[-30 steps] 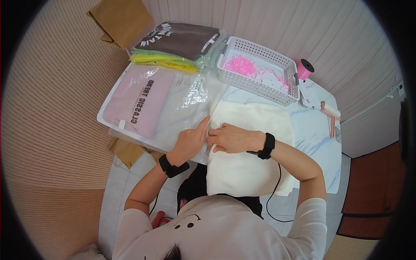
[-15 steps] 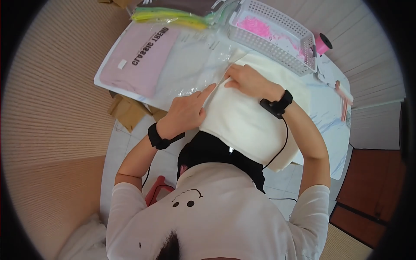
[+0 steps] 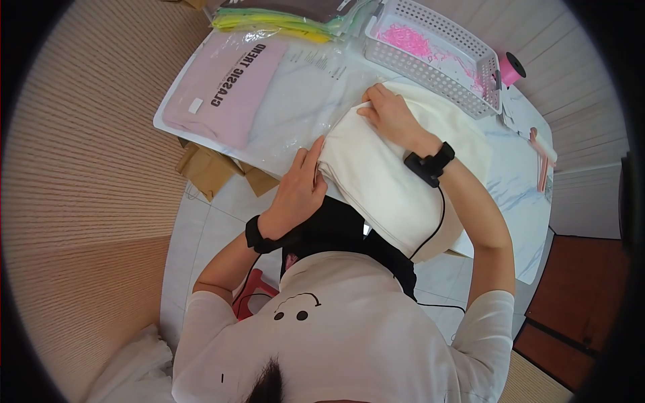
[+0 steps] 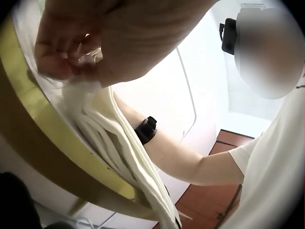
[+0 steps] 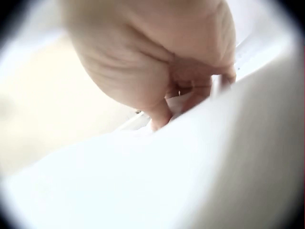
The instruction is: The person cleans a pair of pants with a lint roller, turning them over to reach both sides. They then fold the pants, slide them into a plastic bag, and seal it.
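Observation:
A cream-white cloth (image 3: 403,181) lies in folded layers over the table's front edge, partly above the person's lap. At its left corner, the left hand (image 3: 295,195) has its fingers on the cloth's edge. In the left wrist view the left hand's fingers (image 4: 57,57) are curled around thin whitish material, with the layered cloth (image 4: 128,143) hanging below. The right hand (image 3: 396,124) pinches the upper left edge of the cloth. In the right wrist view, its thumb (image 5: 161,117) meets the fabric, and the other fingertips are partly hidden behind a fold.
Clear plastic lies left of the cloth, beside a bagged pink garment (image 3: 228,94). More bagged garments (image 3: 282,23) are stacked behind. A white basket (image 3: 437,74) holds pink shreds; a pink ribbon spool (image 3: 512,68) stands beside it. Paper bags (image 3: 208,171) sit below the table's left edge.
The cloth's left edge has been turned over to the right into a fold. The right hand went up along the edge, while the left stays at the lower left corner. The head view has shifted.

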A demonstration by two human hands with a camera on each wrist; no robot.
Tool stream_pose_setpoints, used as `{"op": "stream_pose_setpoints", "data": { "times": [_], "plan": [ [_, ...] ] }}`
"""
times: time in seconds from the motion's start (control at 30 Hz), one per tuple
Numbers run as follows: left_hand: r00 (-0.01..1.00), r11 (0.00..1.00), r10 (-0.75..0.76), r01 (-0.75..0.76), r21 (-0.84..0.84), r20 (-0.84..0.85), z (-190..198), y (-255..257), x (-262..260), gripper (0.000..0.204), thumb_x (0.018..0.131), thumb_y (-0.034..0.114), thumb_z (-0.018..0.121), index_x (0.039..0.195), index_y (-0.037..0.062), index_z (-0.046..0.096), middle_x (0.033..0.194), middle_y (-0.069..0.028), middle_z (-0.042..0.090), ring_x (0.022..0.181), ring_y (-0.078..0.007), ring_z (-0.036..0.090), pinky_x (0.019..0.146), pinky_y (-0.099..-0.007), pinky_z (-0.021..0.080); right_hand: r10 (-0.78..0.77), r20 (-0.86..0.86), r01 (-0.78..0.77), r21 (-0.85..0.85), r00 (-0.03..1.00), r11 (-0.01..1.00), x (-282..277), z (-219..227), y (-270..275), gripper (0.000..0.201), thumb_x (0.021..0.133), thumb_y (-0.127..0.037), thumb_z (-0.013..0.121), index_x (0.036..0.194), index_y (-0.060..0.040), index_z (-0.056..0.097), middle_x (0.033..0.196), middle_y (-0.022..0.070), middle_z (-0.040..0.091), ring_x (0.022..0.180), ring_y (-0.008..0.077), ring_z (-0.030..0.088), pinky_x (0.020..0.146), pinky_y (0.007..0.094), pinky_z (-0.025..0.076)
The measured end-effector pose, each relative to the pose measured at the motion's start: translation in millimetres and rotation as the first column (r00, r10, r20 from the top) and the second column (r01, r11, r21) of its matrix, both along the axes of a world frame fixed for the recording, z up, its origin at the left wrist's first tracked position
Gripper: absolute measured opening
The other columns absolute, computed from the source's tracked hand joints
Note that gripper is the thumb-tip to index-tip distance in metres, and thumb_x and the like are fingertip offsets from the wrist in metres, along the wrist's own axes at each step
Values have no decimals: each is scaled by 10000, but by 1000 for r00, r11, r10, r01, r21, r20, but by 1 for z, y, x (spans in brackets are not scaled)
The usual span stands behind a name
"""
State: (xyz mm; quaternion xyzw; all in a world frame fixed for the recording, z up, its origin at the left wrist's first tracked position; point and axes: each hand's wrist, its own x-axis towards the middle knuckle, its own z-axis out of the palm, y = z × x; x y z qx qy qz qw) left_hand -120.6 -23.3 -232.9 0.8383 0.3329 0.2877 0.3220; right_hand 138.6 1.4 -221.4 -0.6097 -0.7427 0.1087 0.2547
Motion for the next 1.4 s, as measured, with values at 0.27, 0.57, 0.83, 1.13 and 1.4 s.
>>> {"op": "stream_pose_setpoints", "data": {
  "times": [0.27, 0.57, 0.83, 1.13, 1.4],
  "plan": [
    [998, 1000, 26, -27, 14, 55, 11, -2, -6, 564, 801, -57, 531, 1351, 8, 426, 828, -89, 411, 654, -157, 462, 552, -269, 424, -134, 166, 130, 31, 977, 991, -23, 2, -3, 181, 850, -178, 601, 953, -50, 526, 1009, 123, 530, 921, 316, 549, 768, 451, 400],
    [999, 984, 16, -7, 179, -50, -3, -3, -16, 527, 785, -36, 550, 1306, 7, 478, 819, -96, 448, 575, -201, 503, 523, -317, 441, 400, 175, -397, -56, 899, 916, -59, 29, -81, 436, 837, -280, 636, 1219, -99, 532, 1389, 133, 391, 1263, 328, 379, 952, 569, 358],
    [986, 969, -86, 116, 220, -143, 13, -5, 2, 417, 826, 103, 602, 1231, 17, 543, 817, -89, 528, 604, -216, 557, 531, -330, 459, 381, 278, -381, -56, 882, 923, -66, 19, -92, 288, 846, -296, 611, 1061, -106, 627, 1259, 120, 507, 1279, 308, 374, 982, 557, 337],
    [908, 953, -66, 180, 243, -413, 64, 56, 58, 562, 834, 355, 631, 1226, -24, 494, 876, -137, 614, 760, -305, 638, 630, -385, 515, -379, 309, 424, -90, 872, 901, 64, 15, -21, 516, 781, -357, 702, 1101, 32, 588, 1116, 231, 586, 1045, 397, 537, 893, 427, 450],
    [849, 964, -153, 240, 111, -505, 32, 102, 121, 395, 811, 156, 528, 1124, -82, 489, 872, -256, 640, 808, -409, 638, 684, -466, 515, -219, -226, 135, -339, 949, 931, 67, 4, -11, 501, 837, -414, 633, 1077, 26, 635, 948, 224, 673, 896, 326, 655, 802, 386, 489]
  ]
}}
